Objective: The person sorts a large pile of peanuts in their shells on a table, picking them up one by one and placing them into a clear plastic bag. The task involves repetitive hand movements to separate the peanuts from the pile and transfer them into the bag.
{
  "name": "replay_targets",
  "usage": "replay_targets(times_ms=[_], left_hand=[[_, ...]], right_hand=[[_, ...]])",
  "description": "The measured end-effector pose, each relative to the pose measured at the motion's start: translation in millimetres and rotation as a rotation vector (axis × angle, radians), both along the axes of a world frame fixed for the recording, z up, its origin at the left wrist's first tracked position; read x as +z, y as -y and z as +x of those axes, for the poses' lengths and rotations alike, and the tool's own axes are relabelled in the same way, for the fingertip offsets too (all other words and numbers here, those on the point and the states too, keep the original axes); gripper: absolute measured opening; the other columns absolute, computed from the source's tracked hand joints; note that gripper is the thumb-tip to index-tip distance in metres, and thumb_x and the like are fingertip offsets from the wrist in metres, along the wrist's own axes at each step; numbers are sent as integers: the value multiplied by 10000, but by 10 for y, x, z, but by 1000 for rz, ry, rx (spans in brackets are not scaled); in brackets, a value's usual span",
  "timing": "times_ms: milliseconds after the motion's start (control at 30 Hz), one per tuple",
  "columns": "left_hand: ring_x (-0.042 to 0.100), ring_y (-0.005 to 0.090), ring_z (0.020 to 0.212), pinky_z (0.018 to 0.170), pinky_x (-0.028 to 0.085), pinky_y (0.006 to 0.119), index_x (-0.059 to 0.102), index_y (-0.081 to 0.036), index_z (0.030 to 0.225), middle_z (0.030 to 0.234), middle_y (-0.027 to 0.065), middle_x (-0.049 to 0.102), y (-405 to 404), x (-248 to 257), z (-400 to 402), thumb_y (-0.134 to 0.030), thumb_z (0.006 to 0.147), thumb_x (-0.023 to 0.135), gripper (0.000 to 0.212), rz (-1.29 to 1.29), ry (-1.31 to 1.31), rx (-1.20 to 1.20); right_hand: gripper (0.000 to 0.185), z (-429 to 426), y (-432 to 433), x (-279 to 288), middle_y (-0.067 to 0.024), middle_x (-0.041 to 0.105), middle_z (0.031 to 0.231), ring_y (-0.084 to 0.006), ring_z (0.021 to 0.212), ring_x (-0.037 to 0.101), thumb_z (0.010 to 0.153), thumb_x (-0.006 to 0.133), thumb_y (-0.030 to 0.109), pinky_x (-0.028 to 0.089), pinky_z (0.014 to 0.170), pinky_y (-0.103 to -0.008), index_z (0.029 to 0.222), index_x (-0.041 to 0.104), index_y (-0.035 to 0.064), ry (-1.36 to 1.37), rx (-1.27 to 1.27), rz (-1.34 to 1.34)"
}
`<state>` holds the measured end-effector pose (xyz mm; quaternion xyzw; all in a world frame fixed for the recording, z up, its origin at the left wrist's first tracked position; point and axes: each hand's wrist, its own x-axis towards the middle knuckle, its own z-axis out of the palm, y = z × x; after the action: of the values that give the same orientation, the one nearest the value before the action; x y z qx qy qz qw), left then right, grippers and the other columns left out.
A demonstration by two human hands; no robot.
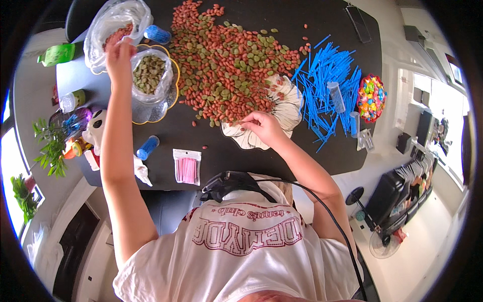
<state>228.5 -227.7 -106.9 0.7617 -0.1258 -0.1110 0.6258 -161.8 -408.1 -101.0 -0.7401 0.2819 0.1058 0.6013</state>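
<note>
My left hand (120, 51) is over the mouth of a clear plastic bag (94, 41) at the far left, its fingers bent downward. Red-skinned peanuts (122, 32) lie inside that bag; whether the fingers hold any is hidden. Beside my left wrist, a bag-lined bowl holds flat green beans (149, 73). My right hand (264, 127) is at the near edge of a large mixed heap of peanuts and green beans (230, 60), thumb and forefinger brought together. Under it is a white, petal-shaped plate (279, 113) with dark lines, partly covered by the heap. Anything between those fingertips is too small to tell.
Blue sticks (328, 87) lie scattered right of the heap, with clear tubes (336, 97) on them. Beyond are a candy dish (371, 98) and a phone (357, 23). A pouch of pink sticks (187, 167) and a blue-filled tube (148, 147) lie near me.
</note>
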Motion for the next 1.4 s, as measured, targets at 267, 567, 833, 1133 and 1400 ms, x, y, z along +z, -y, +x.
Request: replay_targets(times_ms=[267,567,833,1133,1400], left_hand=[[589,84,706,644,500,235,658,-4,1118,838,48,669,167,233,-2248,-141,901,629,258,285,-441,-784],[571,86,688,647,486,221,661,21,1040,802,31,645,103,-16,-2469,-85,920,595,173,170,-596,-578],[536,54,715,641,423,188,661,-21,990,850,7,650,-255,29,-543,-264,920,621,256,65,-264,71],[651,148,859,698,514,221,619,56,1052,973,113,674,-864,-521,1244,-83,890,641,215,-136,-276,307],[652,256,908,802,566,303,558,98,1050,1022,202,634,-983,-734,1668,-14,886,608,205,-279,-317,343]], right_hand=[[125,98,-144,20,-32,655,761,-108,660,600,801,727,115,471,612,-246,876,673,30,165,-131,92],[147,17,-109,64,-84,688,852,-220,726,664,836,671,181,518,662,-308,929,689,68,223,55,-258],[157,-317,598,-311,-46,673,884,-237,660,653,844,654,196,520,577,-334,987,658,133,-12,-19,-818],[251,-299,497,-326,-24,637,898,-222,634,630,830,677,269,493,545,-323,1036,640,130,4,142,-865],[220,-233,421,-319,18,606,838,-198,584,620,828,671,316,480,501,-303,986,645,165,-29,171,-978]])
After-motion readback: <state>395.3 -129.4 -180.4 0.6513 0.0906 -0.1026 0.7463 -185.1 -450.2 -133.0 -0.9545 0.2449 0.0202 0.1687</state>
